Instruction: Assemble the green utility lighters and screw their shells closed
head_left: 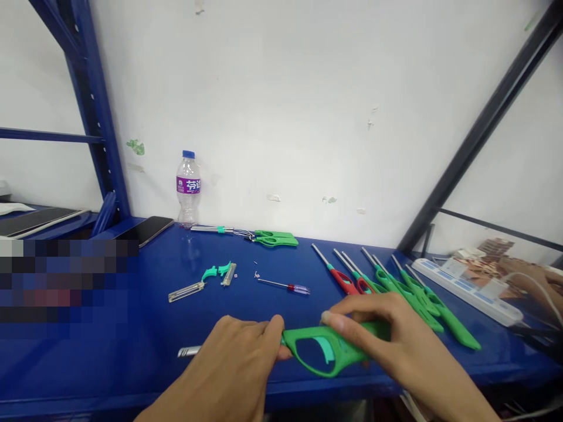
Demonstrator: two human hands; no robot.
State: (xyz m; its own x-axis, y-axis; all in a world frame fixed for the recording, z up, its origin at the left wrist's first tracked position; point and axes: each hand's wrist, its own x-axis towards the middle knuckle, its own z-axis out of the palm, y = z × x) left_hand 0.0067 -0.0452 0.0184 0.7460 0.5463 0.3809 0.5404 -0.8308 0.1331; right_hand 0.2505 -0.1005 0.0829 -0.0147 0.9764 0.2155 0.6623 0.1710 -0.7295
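A green long-neck gas lighter [347, 350] is held level near the front of the blue table. My left hand [240, 354] is closed round its metal tube, whose slotted tip [189, 351] sticks out to the left. The lighter's green handle is in my right hand [387, 334], thumb on top and fingers behind it. A teal trigger [326, 350] shows inside the handle's loop. Behind my hands lies a screwdriver [299, 289] with a clear purple and red handle. Left of it are two clear fuel tanks [185, 292] with teal triggers beside them.
Several lighters with green [457, 322] or red [344, 282] handles lie at the right, beside a white power strip [468, 292]. Along the wall are opened green lighter shells [277, 239], metal tubes [211, 229], a plastic bottle [189, 190] and a phone [152, 228].
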